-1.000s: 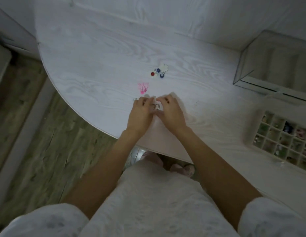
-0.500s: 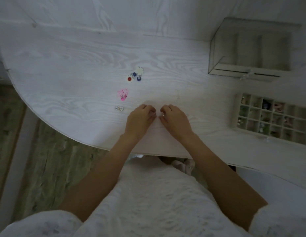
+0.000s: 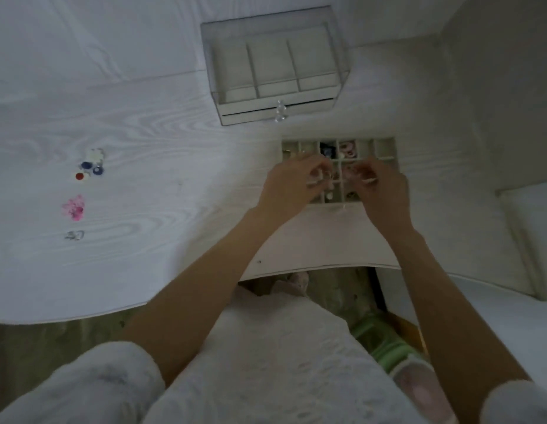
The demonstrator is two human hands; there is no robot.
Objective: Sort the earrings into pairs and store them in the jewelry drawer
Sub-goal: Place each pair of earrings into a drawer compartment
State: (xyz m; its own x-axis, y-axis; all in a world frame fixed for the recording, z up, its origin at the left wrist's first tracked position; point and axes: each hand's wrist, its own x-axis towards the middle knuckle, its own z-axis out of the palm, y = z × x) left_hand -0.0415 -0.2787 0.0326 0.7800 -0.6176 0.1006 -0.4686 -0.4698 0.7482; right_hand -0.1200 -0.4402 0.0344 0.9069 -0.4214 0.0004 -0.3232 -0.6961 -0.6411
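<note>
Head view: curled hands (image 3: 342,185) over drawer (image 3: 385,148)

We are seeing shallow white gridded jewelry drawer (image 3: 385,147) lying pulled out on table, just in front of clear acrylic organizer box (image 3: 273,67); several cells are holding small dark and pink pieces, too blurred to identify. Loose earrings are lying well apart to left in rough column: white flower earring (image 3: 94,154), two blue round earrings (image 3: 92,167), red-centred round earring (image 3: 80,176), pink translucent earring pair (image 3: 73,208), small silver earring pair (image 3: 74,235).
</note>
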